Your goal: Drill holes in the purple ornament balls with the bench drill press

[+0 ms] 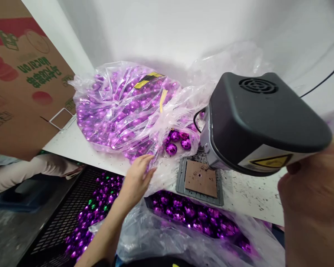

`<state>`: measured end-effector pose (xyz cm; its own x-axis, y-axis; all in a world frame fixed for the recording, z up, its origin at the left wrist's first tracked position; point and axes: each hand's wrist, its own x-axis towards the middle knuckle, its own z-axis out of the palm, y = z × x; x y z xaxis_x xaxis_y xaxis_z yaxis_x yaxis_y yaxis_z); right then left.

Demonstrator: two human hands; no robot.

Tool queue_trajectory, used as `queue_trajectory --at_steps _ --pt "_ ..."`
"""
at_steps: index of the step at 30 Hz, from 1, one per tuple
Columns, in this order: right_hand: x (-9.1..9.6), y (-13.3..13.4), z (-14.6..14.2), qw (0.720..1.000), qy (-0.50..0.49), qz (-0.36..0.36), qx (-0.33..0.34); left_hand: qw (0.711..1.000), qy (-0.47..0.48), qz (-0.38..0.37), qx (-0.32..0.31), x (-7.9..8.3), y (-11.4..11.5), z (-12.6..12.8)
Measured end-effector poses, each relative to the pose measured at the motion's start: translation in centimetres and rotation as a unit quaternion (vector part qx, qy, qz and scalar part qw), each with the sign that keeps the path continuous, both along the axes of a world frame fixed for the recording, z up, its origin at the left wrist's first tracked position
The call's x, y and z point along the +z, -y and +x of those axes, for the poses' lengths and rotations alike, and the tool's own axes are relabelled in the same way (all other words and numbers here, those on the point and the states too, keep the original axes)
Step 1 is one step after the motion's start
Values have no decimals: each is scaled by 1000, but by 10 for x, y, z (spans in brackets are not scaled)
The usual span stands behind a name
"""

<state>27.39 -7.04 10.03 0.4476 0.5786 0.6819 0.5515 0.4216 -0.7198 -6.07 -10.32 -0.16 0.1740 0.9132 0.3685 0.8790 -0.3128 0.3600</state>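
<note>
My left hand (137, 177) reaches across the table edge, and its fingers touch the opening of a clear plastic bag (119, 107) stuffed with shiny purple faceted balls. A few loose purple balls (175, 142) lie at the bag's mouth, just right of my fingertips. My right hand (313, 185) sits at the right, fingers curled against the rear underside of a black and white machine head (256, 122) with a yellow warning label. Below the head lies a grey plate with a brown cardboard square (200, 178).
A white speckled table (247, 196) carries the bag and the machine. A second plastic-lined tray of purple balls (197, 218) sits below the table's front edge. A black mesh crate (86, 215) holds more purple and green balls. A cardboard box (19, 74) stands at left. A cable (323, 79) runs at right.
</note>
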Motion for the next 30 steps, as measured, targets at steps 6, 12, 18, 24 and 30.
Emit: queue_trajectory --at_steps 6,12,18,24,30 --pt "4 1 2 1000 -16 11 24 988 -30 -152 -26 -28 -98 76" --pt "3 1 3 1000 5 17 16 862 390 -320 -57 -35 -98 58" --pt "4 -4 0 1000 -1 27 8 576 676 -441 -125 -36 -72 57" --pt "3 -3 2 1000 -17 5 10 551 673 -478 -120 -34 -61 77" --pt "2 -3 5 999 -13 31 29 666 591 -451 -59 -13 -25 31"
